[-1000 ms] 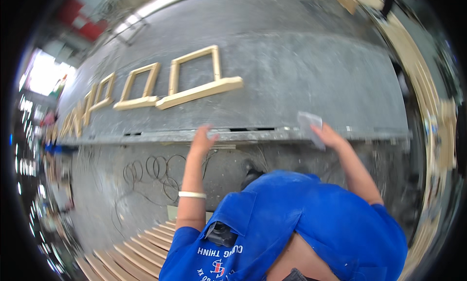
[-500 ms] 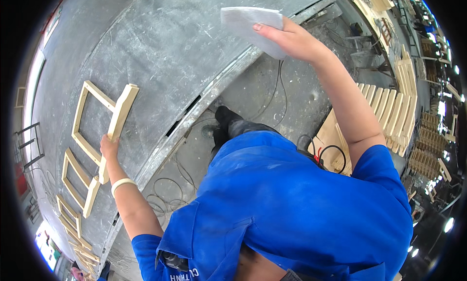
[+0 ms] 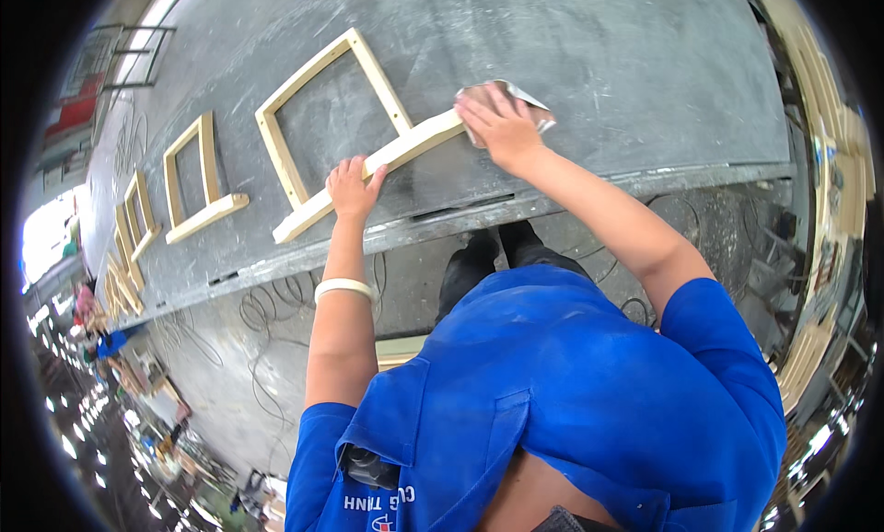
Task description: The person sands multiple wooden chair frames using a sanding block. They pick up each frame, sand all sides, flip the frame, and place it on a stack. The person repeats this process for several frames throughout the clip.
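Observation:
A pale wooden frame (image 3: pixel 419 142) lies on the grey table, its long thick rail toward me and its squared side pointing away. My left hand (image 3: pixel 354 188) grips that rail near its middle, fingers over the top and thumb on the near side. At the rail's right end is my right hand (image 3: pixel 502 130), its fingers laid over a creased sheet of sandpaper (image 3: pixel 538 118). The sheet meets the wood there and looks brownish with a pale edge. What lies under the right palm is hidden.
Along the grey table (image 3: pixel 645 90), a similar wooden frame (image 3: pixel 208 217) and several more stretch away to the left. The table's near edge (image 3: pixel 589 190) runs just before my legs. Cables (image 3: pixel 267 306) coil on the floor; stacked wooden parts (image 3: pixel 806 357) stand at the right.
My view has turned toward the table. My right hand has brought the sandpaper from the raised position down to the rail's end. My left hand still holds the same rail.

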{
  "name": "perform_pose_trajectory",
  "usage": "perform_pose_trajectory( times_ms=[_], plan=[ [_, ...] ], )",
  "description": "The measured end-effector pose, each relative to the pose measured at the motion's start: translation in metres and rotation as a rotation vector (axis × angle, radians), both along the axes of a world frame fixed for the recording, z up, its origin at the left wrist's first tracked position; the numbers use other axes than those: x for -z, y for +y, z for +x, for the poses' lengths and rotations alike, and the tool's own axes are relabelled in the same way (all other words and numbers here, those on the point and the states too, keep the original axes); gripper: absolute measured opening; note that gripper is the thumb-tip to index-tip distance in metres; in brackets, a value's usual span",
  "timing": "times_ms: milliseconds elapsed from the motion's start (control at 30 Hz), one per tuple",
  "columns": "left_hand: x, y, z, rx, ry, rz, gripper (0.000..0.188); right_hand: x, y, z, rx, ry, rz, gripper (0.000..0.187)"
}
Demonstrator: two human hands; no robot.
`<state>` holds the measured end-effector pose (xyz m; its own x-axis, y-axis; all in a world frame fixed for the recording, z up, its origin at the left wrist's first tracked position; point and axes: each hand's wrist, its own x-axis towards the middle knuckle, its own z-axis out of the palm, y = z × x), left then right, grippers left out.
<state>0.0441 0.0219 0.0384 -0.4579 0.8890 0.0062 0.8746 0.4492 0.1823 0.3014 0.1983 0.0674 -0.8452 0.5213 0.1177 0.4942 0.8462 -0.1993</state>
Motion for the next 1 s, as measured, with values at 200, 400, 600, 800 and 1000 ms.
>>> perform_pose_trajectory(
  times_ms=[200, 400, 600, 800, 1000],
  plan=[
    [0.001, -0.002, 0.005, -0.018, -0.043, 0.001, 0.044, 0.021, 0.01, -0.009, -0.164, -0.027, -0.018, 0.052],
    [-0.006, 0.0, 0.008, -0.021, -0.06, 0.02, 0.041, 0.025, 0.007, -0.018, -0.178, 0.066, -0.256, 0.057],
    [-0.009, 0.002, 0.01, 0.003, -0.04, 0.074, 0.038, 0.017, 0.015, -0.012, -0.217, -0.241, -0.199, 0.056],
    [-0.01, 0.002, 0.011, 0.007, -0.067, 0.063, 0.038, 0.013, 0.017, -0.017, -0.226, 0.005, -0.24, 0.052],
    [-0.01, -0.001, 0.015, -0.03, -0.045, 0.168, 0.047, 0.016, 0.01, -0.016, -0.197, -0.148, -0.209, 0.058]
  ],
)
